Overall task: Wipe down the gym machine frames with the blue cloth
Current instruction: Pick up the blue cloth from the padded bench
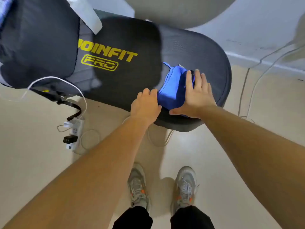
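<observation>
A pale tiled floor runs under a black pad (206, 52) printed with yellow lettering. A power strip (75, 131) and loose white cables lie beside it.

The blue cloth (171, 90) sits folded on the pad's near right end. The right hand (198, 95) lies flat on top of it, fingers straight and slightly apart, pressing it down. The left hand (145, 104) is at the cloth's left edge with its knuckles bent. Its fingertips are hidden, so it cannot be told whether they pinch the fabric.

The step looks like gathering the cloth before wiping. It would go best if the person keeps the fold compact, takes a full-palm hold, and then moves to the frame with overlapping strokes, staying clear of the cables.
</observation>
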`<state>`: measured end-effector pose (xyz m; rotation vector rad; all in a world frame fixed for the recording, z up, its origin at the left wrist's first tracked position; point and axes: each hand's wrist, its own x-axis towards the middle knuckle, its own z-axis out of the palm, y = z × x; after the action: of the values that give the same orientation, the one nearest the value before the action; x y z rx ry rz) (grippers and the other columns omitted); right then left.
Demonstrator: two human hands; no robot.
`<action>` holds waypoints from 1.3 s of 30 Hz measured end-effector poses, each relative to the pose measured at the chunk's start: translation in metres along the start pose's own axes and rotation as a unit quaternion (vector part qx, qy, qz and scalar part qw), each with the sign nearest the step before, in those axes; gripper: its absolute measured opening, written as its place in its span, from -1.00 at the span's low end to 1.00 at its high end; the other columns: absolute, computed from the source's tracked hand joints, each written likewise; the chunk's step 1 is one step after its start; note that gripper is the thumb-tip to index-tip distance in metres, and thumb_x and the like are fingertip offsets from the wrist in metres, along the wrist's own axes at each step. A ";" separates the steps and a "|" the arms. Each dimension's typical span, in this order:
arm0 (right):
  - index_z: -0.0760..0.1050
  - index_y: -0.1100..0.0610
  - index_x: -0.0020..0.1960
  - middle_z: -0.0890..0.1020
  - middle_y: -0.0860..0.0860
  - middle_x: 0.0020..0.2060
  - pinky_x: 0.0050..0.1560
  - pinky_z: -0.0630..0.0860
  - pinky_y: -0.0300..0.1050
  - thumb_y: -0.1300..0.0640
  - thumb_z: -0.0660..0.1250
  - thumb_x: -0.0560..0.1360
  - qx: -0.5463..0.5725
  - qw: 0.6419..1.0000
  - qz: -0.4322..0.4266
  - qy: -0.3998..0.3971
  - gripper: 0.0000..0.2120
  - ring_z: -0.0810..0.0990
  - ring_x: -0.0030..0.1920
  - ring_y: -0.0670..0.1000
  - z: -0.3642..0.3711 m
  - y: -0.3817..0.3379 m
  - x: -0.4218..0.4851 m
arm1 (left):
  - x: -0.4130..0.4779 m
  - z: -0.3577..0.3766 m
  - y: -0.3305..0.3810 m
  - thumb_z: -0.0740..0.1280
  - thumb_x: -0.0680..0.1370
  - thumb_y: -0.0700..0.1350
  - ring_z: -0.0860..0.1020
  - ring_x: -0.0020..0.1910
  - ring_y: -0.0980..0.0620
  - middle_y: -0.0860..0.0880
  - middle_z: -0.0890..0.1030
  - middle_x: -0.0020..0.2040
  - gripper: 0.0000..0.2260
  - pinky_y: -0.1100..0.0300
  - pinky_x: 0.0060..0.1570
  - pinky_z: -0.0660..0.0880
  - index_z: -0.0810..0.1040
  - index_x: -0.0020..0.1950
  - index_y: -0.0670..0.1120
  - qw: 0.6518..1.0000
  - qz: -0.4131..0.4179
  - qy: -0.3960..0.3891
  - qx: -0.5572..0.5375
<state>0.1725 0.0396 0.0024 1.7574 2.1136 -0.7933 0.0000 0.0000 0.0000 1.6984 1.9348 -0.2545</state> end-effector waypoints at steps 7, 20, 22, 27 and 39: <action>-0.18 0.13 0.62 -0.06 0.17 0.60 0.52 -0.02 0.27 -0.49 0.34 0.32 -0.082 0.994 -0.060 0.048 0.20 -0.10 0.58 0.29 0.044 -0.011 0.026 | 0.016 0.016 -0.031 0.28 0.61 -0.01 0.45 0.20 -0.01 -0.01 0.45 0.20 -0.66 0.08 0.02 0.50 0.46 0.39 0.09 0.997 0.053 0.048 -0.039; 0.04 0.10 0.59 0.48 0.18 0.23 0.16 0.50 0.04 0.15 0.39 0.53 -0.120 0.988 -0.092 0.032 -0.25 0.52 0.16 0.18 0.044 -0.022 -0.037 | -0.015 -0.029 -0.057 0.26 0.62 -0.05 0.49 0.18 -0.03 -0.02 0.44 0.26 -0.68 0.06 0.02 0.49 0.44 0.37 -0.01 0.999 -0.010 0.031 -0.040; 0.12 0.06 0.55 0.50 0.15 0.15 0.09 0.52 0.06 0.04 0.39 0.53 -0.102 0.990 -0.098 0.025 -0.31 0.53 0.09 0.16 0.019 -0.020 -0.048 | -0.028 -0.046 -0.047 0.25 0.62 -0.04 0.49 0.15 -0.04 -0.02 0.42 0.26 -0.68 0.09 -0.04 0.45 0.43 0.37 -0.01 0.999 -0.007 0.011 -0.030; 0.33 -0.05 0.23 0.47 0.02 -0.02 0.14 0.43 0.11 -0.41 0.16 0.50 -0.043 0.996 -0.077 -0.027 -0.48 0.45 -0.01 0.08 -0.083 -0.013 -0.101 | -0.079 -0.113 -0.006 0.26 0.63 -0.04 0.48 0.06 0.00 -0.03 0.41 0.27 -0.68 0.15 -0.08 0.37 0.41 0.39 -0.01 0.999 -0.013 -0.044 -0.011; 0.46 -0.09 0.09 0.45 0.03 -0.12 -0.16 0.47 -0.04 -0.46 -0.07 0.53 -0.001 0.999 0.029 0.023 -0.45 0.50 -0.20 0.09 -0.317 -0.034 -0.367 | -0.288 -0.333 0.128 0.25 0.60 -0.03 0.54 0.13 -0.13 -0.07 0.45 0.22 -0.74 -0.02 0.18 0.46 0.51 0.28 -0.01 0.989 0.138 -0.054 -0.004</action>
<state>0.2616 -0.0810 0.4651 1.8427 2.0821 -0.7411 0.0465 -0.0629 0.4520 1.8814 1.5998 -0.2278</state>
